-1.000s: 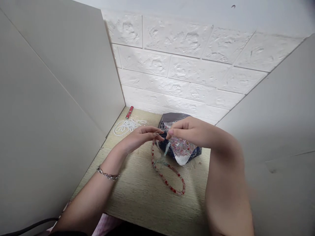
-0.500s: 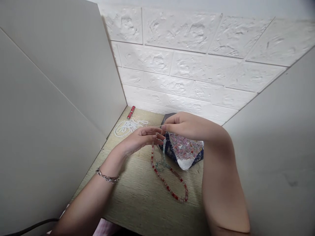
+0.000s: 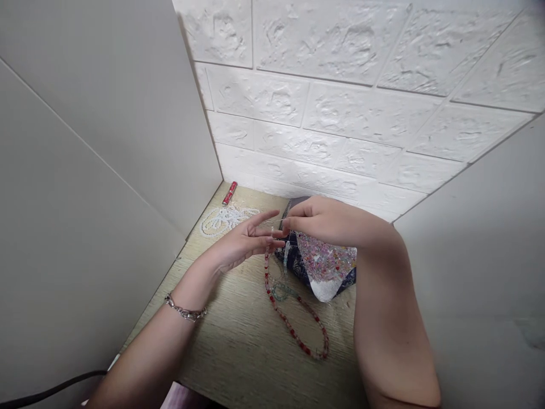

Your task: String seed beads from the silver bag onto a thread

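A strand of red, pink and clear beads [image 3: 301,342] hangs from the fingers of my left hand [image 3: 238,245] and loops down onto the table. My left index finger is stretched out, while the thumb and lower fingers hold the strand's upper end. A pale green beaded length [image 3: 286,261] drops beside it. My right hand [image 3: 327,222] is closed in a pinch on a thin thread [image 3: 275,221], close to the left fingertips. Behind and below my right hand lies a white, cone-like sheet of loose mixed beads [image 3: 326,291] on a dark blue patterned cloth [image 3: 293,258].
White bead strands [image 3: 219,221] lie coiled at the back left of the wooden table [image 3: 221,346]. A small red tube [image 3: 230,193] is behind them. Grey panels [image 3: 106,142] stand at both sides, with a white brick-pattern wall [image 3: 306,102] behind.
My left index finger has lifted and spread away from the others. The right hand keeps its pinch near the left fingertips. The view has shifted slightly.
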Demonstrator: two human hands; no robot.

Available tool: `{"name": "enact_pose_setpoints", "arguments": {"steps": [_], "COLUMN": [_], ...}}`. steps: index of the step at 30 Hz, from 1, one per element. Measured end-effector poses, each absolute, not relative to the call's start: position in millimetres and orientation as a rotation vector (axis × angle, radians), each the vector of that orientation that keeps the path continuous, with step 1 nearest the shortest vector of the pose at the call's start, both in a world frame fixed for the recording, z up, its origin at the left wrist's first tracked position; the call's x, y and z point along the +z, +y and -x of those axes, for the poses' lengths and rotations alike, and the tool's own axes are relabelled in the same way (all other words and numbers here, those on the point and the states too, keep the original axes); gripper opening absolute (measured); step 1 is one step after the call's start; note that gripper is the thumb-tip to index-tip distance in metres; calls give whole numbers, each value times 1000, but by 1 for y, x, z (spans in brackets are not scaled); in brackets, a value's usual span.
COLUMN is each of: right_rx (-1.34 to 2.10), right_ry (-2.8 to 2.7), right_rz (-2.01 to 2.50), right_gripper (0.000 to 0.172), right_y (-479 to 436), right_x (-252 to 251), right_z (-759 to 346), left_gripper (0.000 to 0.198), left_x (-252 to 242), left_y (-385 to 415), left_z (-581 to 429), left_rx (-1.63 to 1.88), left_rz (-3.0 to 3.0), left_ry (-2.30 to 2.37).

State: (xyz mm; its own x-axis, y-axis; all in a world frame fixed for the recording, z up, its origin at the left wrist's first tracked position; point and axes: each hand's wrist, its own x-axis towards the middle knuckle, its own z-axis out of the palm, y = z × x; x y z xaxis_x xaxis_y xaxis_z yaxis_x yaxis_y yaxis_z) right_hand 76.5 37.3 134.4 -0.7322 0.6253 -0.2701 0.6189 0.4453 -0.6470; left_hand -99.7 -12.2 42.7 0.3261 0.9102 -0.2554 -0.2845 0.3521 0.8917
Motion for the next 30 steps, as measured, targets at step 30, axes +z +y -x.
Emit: {"name": "enact_pose_setpoints", "arguments": {"steps": [30], "right_rx": [1055], "right_ry": [-2650], "right_rz": [1294], "right_gripper": [33], "right_y": [27], "right_x": [142], "right_z": [-82], "left_gripper": [56], "left_x": [38], "left_y": [-14], "left_z": [102], "left_rx": [867], "left_rz": [-949], "left_ry": [879]}}
